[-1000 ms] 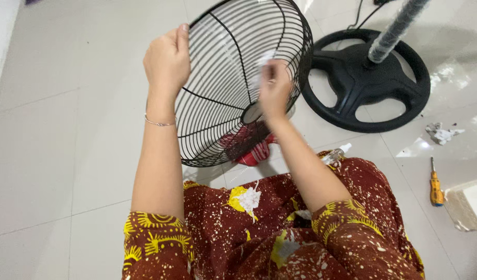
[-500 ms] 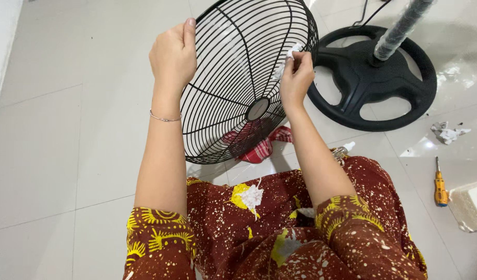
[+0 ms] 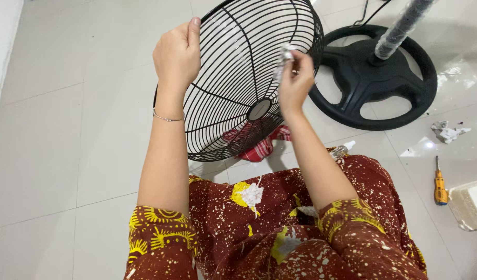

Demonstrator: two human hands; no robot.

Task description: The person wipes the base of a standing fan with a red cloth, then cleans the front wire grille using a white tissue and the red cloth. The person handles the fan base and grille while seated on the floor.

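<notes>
Left hand (image 3: 177, 54) grips the rim of a round black wire fan guard (image 3: 238, 98) while right hand (image 3: 295, 83) pinches a small crumpled white tissue (image 3: 286, 53) against its wires.

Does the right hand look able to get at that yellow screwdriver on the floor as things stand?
Probably yes, but not right away: the right hand pinches a white wad at the fan grille, while the screwdriver lies apart on open floor to its right.

Pale, glossy floor tiles (image 3: 67, 129) throughout, thin grout lines crossing, bright glare at upper right. White wall edge (image 3: 2, 46) along the upper left. Black round fan base (image 3: 373, 93) with wrapped pole (image 3: 402, 28) at upper right. Crumpled paper (image 3: 448, 132) and yellow screwdriver (image 3: 440, 186) at right; pale slab (image 3: 472, 205) at the right edge.
</notes>
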